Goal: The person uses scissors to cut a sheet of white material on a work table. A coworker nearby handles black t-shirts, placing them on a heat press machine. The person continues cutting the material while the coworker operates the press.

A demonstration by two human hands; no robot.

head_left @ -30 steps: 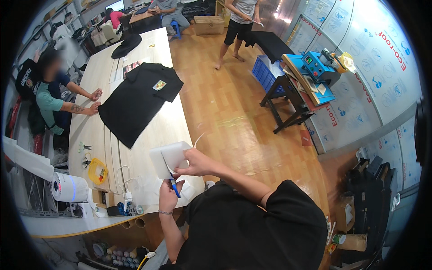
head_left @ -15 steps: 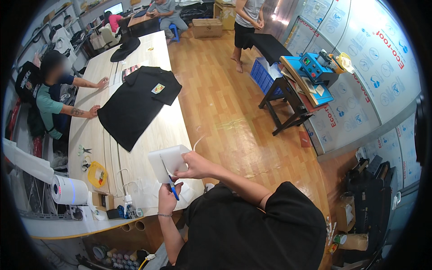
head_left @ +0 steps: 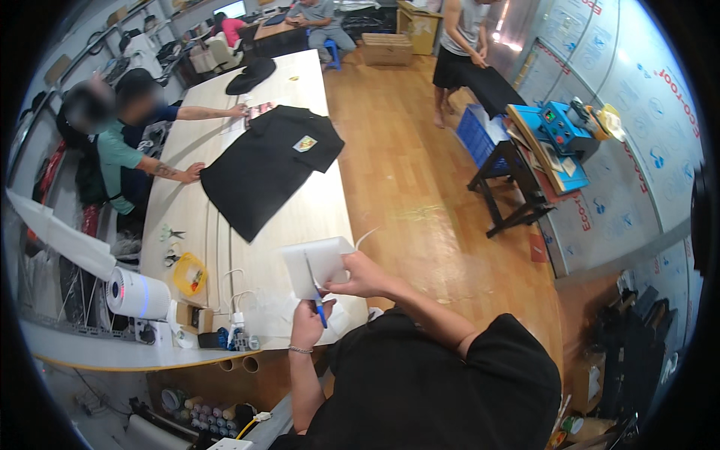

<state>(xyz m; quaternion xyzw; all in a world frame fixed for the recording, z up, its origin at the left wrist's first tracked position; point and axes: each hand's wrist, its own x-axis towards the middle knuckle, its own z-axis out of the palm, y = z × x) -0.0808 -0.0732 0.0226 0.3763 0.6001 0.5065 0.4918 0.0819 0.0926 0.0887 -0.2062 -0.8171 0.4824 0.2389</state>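
My left hand (head_left: 305,326), with a bracelet on its wrist, is closed round blue-handled scissors (head_left: 321,313). Their blades point away from me and lie against a white, slightly see-through sheet (head_left: 295,262); I cannot tell how deep any cut runs. The sheet is bent or folded over and pinched at its right side by my right hand (head_left: 361,274). A thin white strip curls off beyond that hand. Both hands are above the near right end of the table. Farther off, a black T-shirt (head_left: 262,176) with a small colourful chest print lies flat.
On the pale table (head_left: 169,206) are a yellow basket (head_left: 190,273), small snips (head_left: 171,234), a white cylindrical device (head_left: 139,293) and cables. A co-worker's hand (head_left: 193,172) touches the shirt's hem. At right, a blue press machine (head_left: 561,127) stands near a blue crate (head_left: 478,135).
The whole view has shifted, so the scene sits farther right. A co-worker's far arm now reaches toward the shirt's upper end, and a second head shows beside them. My hands keep their grips.
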